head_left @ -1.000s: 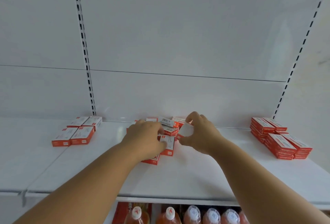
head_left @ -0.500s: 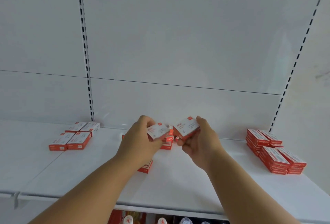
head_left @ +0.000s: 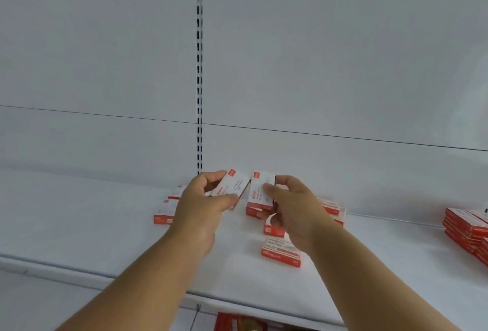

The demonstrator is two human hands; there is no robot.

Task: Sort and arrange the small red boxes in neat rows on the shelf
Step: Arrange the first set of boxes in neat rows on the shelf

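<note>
My left hand [head_left: 203, 198] holds one small red and white box [head_left: 233, 184] lifted above the white shelf [head_left: 105, 238]. Beside it, my right hand [head_left: 293, 205] pinches a second box [head_left: 260, 189], held upright and close to the first. Behind my left hand lies a neat group of boxes [head_left: 165, 212]. Loose boxes lie under and behind my right hand, one near the front [head_left: 281, 251] and others partly hidden [head_left: 331, 208]. A tidy stack of red boxes [head_left: 467, 230] stands at the far right edge.
A slotted upright rail [head_left: 199, 87] runs down the white back panel above my hands. Below the shelf's front edge, red packaging [head_left: 237, 322] shows on a lower level.
The view has swung left, so the boxes sit further right in frame. Both hands have carried their boxes leftward, towards the neat group, and the boxes are now held more upright.
</note>
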